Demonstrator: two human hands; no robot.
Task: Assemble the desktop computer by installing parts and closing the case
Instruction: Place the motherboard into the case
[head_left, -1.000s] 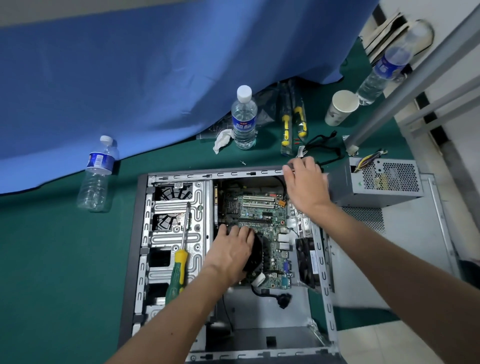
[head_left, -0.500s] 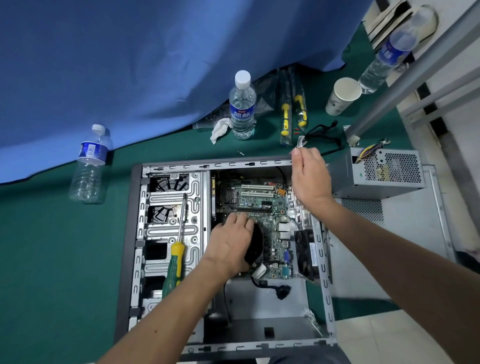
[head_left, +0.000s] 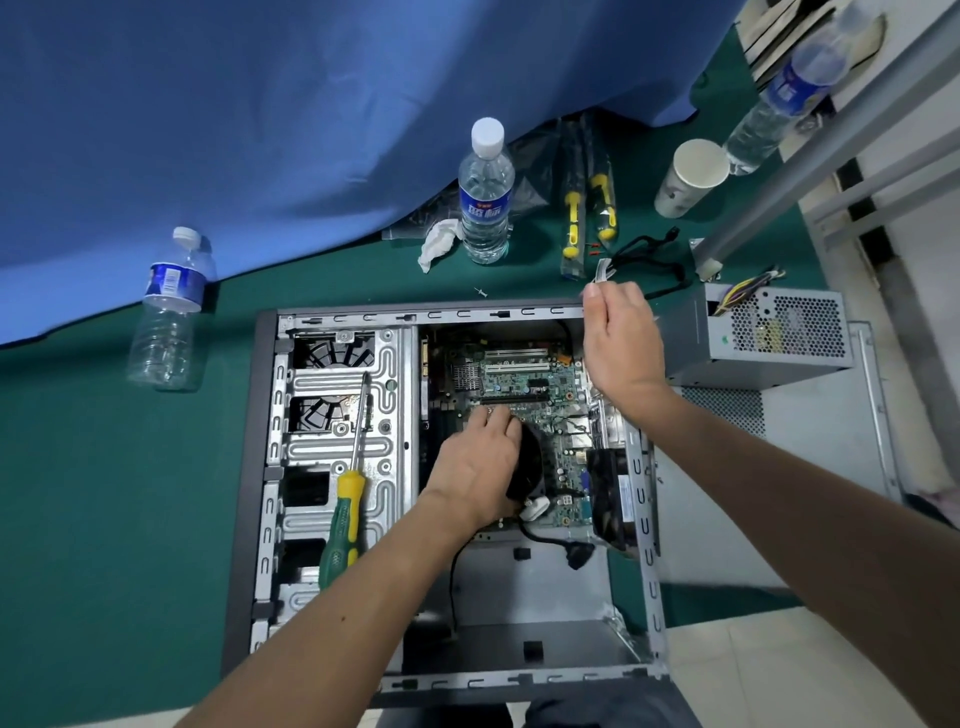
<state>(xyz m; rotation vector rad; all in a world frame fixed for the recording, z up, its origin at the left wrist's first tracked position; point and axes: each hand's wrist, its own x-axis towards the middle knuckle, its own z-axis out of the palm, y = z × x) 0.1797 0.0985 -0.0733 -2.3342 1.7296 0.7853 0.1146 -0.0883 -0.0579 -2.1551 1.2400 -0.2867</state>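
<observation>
Water bottle lies on green mat, far left. Open computer case lies flat; green-yellow screwdriver rests on its drive cage. Left hand sits on the black CPU fan over the motherboard, fingers curved over it. Right hand at the case's top right corner pinches a small white connector. Power supply sits just right of case.
</observation>
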